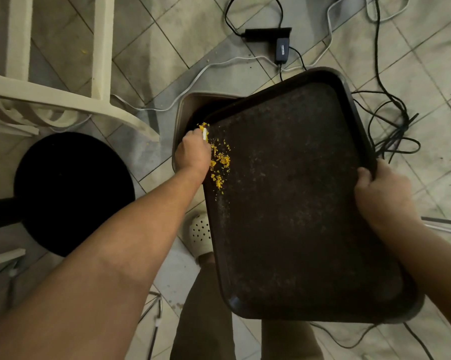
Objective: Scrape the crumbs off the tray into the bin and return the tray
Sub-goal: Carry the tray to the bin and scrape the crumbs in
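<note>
A dark brown tray (297, 203) is held tilted above the floor, its far left corner over the open bin (185, 107). My right hand (380, 201) grips the tray's right rim, thumb on top. My left hand (191, 152) is curled round a small white scraper (204, 133) at the tray's left edge. Yellow crumbs (220, 162) lie in a streak along that edge beside the scraper, some at the corner above the bin. Fine specks dust the tray's middle.
A white plastic chair (63, 94) stands at the upper left, a black round stool (71, 190) below it. Cables (390, 131) and a power adapter (282, 49) sprawl over the tiled floor. My white shoe (201, 229) shows under the tray.
</note>
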